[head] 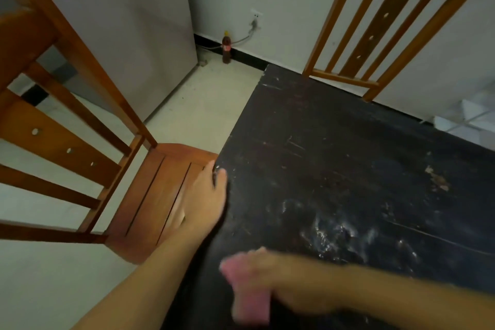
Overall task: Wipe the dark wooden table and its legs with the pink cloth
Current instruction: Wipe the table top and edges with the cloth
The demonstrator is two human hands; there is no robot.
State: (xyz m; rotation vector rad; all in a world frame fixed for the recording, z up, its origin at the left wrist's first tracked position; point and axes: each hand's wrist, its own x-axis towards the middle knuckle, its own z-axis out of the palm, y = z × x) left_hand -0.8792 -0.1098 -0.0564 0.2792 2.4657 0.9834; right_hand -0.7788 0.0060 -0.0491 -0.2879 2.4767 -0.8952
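Our right hand (284, 276) clutches the soft, light cloth (250, 300); we'd hold it bunched. Left hand (205, 195) grips desk (348, 147) edge.

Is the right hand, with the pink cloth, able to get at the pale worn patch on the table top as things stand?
Probably yes. The right hand grips the pink cloth at the near edge of the dark table, and nothing stands between it and the pale patch.
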